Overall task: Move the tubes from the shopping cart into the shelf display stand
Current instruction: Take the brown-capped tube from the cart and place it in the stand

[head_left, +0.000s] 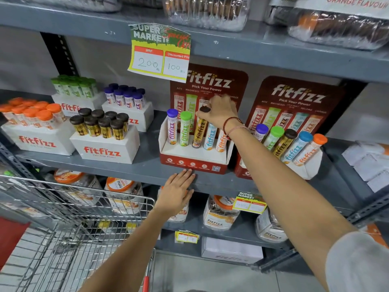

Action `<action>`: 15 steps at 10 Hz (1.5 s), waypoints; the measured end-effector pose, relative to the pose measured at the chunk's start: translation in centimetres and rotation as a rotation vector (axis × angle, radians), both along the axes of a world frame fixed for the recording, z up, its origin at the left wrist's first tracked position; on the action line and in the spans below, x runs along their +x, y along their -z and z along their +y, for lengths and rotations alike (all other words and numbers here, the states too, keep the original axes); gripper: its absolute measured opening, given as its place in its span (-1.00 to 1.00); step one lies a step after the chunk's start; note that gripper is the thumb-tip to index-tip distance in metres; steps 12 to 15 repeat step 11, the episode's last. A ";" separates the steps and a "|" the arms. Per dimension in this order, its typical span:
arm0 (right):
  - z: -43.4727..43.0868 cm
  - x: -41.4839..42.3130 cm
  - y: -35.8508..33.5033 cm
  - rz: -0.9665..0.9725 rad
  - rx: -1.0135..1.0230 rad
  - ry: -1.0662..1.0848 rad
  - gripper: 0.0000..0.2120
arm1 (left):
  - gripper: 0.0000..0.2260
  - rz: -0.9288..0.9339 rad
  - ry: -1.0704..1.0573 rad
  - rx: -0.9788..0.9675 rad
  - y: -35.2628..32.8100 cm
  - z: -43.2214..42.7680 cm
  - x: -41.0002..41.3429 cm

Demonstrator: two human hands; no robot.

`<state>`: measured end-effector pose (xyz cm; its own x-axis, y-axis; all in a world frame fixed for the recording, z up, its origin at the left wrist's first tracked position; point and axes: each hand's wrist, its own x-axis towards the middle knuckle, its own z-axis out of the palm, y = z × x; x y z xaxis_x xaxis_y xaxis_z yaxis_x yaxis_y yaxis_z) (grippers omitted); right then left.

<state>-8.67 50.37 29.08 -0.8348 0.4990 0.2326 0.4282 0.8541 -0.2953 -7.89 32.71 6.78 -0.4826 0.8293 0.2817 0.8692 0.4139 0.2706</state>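
Note:
A red and white Fitfizz display stand (193, 163) sits on the middle grey shelf and holds several upright tubes. My right hand (221, 111) grips the brown cap of the gold tube (199, 131) standing in the stand's middle slot. To its left stand a purple-capped tube (172, 126) and a green-capped tube (185, 129); a blue tube (210, 137) and an orange tube (222, 142) are on its right. My left hand (176, 191) lies flat with spread fingers against the shelf edge just below the stand. The wire shopping cart (73, 224) is at the lower left.
A second filled Fitfizz stand (294, 148) is to the right. White boxes of orange (33, 114), brown (101, 124), purple (126, 95) and green (74, 85) capped tubes fill the shelf's left. A price sign (160, 51) hangs above. Jars (221, 211) line the lower shelf.

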 end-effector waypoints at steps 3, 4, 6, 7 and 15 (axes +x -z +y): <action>-1.4 -0.4 0.6 -0.008 -0.012 -0.057 -0.66 | -0.56 -0.004 -0.012 -0.046 -0.3 0.0 0.1; -1.0 -0.1 1.4 -0.012 -0.034 -0.055 -0.68 | -0.56 -0.004 -0.003 -0.044 -0.2 -0.1 -0.1; -1.0 0.0 2.0 -0.001 0.014 -0.034 -0.61 | -0.56 -0.019 0.003 -0.053 -0.4 -0.1 0.0; -1.1 0.2 1.9 -0.010 0.027 -0.031 -0.57 | -0.56 -0.045 -0.003 -0.064 -0.7 -0.1 0.1; -1.9 6.9 1.2 0.259 -0.041 -0.069 -0.70 | -0.79 -0.190 -0.009 -0.020 -9.2 -0.3 -0.2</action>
